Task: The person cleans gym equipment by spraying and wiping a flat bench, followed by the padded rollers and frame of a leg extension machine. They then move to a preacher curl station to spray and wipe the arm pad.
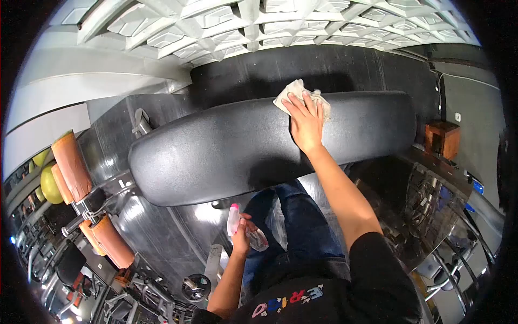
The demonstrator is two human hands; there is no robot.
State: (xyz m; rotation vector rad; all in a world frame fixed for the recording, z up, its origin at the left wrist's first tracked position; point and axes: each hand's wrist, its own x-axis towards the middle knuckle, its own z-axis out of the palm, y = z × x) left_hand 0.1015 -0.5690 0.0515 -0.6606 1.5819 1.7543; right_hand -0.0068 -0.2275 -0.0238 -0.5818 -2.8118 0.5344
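Observation:
A long black padded bench [216, 146] stretches across the view in front of me. My right hand [307, 121] presses a cream-coloured cloth [294, 90] onto the bench's far upper edge, its fingers spread over the fabric. Part of the cloth is hidden under the palm. Low and nearer my body, my left hand [242, 237] is wrapped round a clear spray bottle [258, 240] with a white and pink spray head [233, 216]. The bottle is held beside my leg, apart from the bench.
Orange-brown foam rollers [73, 167] on a metal frame stand at the bench's left end. A yellow-green ball [50, 184] is behind them. A wooden box [442, 139] stands to the right, and gym machines [143, 294] fill the lower left. A weight plate [196, 287] is near my left forearm.

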